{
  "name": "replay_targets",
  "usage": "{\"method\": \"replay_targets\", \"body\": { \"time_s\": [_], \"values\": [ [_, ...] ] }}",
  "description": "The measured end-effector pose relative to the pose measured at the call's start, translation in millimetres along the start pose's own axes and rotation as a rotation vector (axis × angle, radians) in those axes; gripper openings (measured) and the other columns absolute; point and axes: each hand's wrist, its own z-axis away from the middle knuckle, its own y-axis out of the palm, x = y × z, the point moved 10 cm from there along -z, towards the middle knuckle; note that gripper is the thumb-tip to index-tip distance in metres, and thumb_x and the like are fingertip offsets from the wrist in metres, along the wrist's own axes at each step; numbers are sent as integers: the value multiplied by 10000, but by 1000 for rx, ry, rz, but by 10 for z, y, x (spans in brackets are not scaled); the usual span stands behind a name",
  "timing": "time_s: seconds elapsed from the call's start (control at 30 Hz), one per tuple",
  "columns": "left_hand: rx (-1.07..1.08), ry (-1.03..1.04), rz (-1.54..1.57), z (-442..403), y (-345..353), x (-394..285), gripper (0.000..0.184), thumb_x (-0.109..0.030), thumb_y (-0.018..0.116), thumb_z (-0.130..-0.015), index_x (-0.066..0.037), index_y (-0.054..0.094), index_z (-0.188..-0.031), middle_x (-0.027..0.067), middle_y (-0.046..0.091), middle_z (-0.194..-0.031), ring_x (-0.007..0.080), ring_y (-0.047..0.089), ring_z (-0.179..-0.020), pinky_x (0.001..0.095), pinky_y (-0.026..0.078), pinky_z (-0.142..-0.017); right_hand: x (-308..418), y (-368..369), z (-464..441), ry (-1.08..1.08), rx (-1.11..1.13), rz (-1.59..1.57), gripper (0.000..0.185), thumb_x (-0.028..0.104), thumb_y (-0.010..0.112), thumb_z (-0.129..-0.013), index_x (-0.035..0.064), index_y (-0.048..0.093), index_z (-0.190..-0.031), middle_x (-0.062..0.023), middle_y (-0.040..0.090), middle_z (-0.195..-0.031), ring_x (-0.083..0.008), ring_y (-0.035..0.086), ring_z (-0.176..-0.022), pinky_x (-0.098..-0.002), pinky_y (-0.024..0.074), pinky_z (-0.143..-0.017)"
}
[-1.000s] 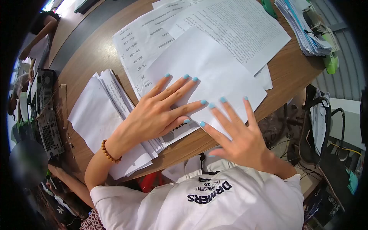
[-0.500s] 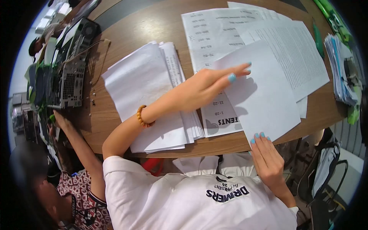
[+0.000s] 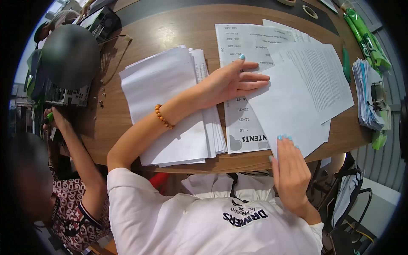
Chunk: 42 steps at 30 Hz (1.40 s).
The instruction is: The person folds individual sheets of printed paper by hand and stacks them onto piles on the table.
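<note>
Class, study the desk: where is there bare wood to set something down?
The widest bare patch of desk lies beyond the white stack, between the cable and the numbered sheet. A narrower one borders the stack's left edge, with small bits nearby. Crowded: around the left hand and right hand, where sheets overlap.

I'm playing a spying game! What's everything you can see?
Table: 1, brown, centre
Paper pile: 1, white, left
Contents page: 1, white, middle
Blank sheet: 1, white, centre-right
Printed sheets: several, white, beyond blank sheet
Paper stack: 1, white-blue, right edge
Packets: uncountable, green, far right
Slim object: 1, dark green, right
Rings: 2, pale, far edge
Computer case: 1, grey-black, upper left
Patterned shirt: 1, reddish-white, co-worker's, left
Edge clutter: unclear
Bracelet: 1, brown, left wrist
Shirt: 1, white, bottom
Left hand: 1, blue nail, over blank sheet's edge
Right hand: 1, blue nails, blank sheet's near corner
</note>
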Motion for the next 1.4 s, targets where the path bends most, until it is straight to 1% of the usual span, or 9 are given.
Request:
{"method": "replay_targets", "body": {
  "time_s": [0.17,0.37,0.43,0.5,0.57,0.67,0.7,0.93,1.4],
  "values": [
    [134,-10,130,-20,37,-61,698,-495,306,-921,17,164,-1373,244,335,-1350,267,389,-1242,334,314,-1047,-300,-308,-205,25,20,100,213,-29,582,-709,-32,607,-921,-129,626,-817,-245,621,-676,-328,496,-585],
    [329,410,613,318,233,-1175,732,-528,381,-881,0,222,-1362,265,310,-1358,369,328,-1260,394,260,-1072,-1167,-1315,-492,247,-368,63,224,-7,557,-816,55,640,-1014,-84,665,-933,-192,643,-873,-314,523,-747],
    [532,573,575,750,304,-1751,709,-547,348,-879,10,293,-1314,238,373,-1324,364,364,-1235,443,287,-1038,-1046,-1527,-619,46,-599,-32,219,24,574,-837,57,630,-1046,-83,632,-1052,-187,625,-910,-303,502,-787],
    [182,958,280,1277,349,-2322,357,-259,522,-883,-47,521,-1170,173,446,-1296,269,448,-1198,395,395,-993,-742,-1414,-911,-142,-693,-314,197,28,594,-821,76,644,-1005,-87,628,-1071,-188,625,-922,-317,508,-790],
    [448,1101,400,1767,381,-2564,514,-385,383,-929,-58,333,-1322,173,239,-1424,292,201,-1333,439,175,-1102,-130,-1108,-1247,-453,-478,-293,183,35,616,-781,37,635,-963,-106,638,-1011,-236,635,-871,-344,527,-758],
    [257,1373,602,2293,-71,-2578,603,-480,267,-938,-99,191,-1399,143,227,-1438,311,199,-1333,469,171,-1090,631,-666,-1354,-1088,-346,-398,207,49,625,-724,-15,627,-920,-134,644,-923,-268,643,-794,-365,543,-746],
    [130,1184,583,2487,-585,-2565,651,-518,281,-903,6,311,-1289,238,346,-1341,345,323,-1264,484,252,-1032,770,-591,-1261,-1307,-422,-417,222,65,621,-714,-20,630,-918,-133,641,-919,-265,642,-800,-366,543,-769],
    [-457,1317,859,2780,-1248,-1916,668,-586,309,-865,4,401,-1165,174,452,-1253,291,455,-1153,426,377,-901,1004,-61,-1092,-1670,-284,-248,157,101,603,-740,9,629,-865,-130,633,-981,-238,605,-953,-373,467,-925],
    [-408,1302,926,2750,-1347,-1853,629,-551,331,-874,7,402,-1156,175,465,-1222,270,450,-1159,414,357,-931,772,-44,-1468,-1390,-381,-339,42,58,552,-783,63,591,-767,-136,615,-1075,-263,574,-1053,-490,383,-996]
  ]
}}
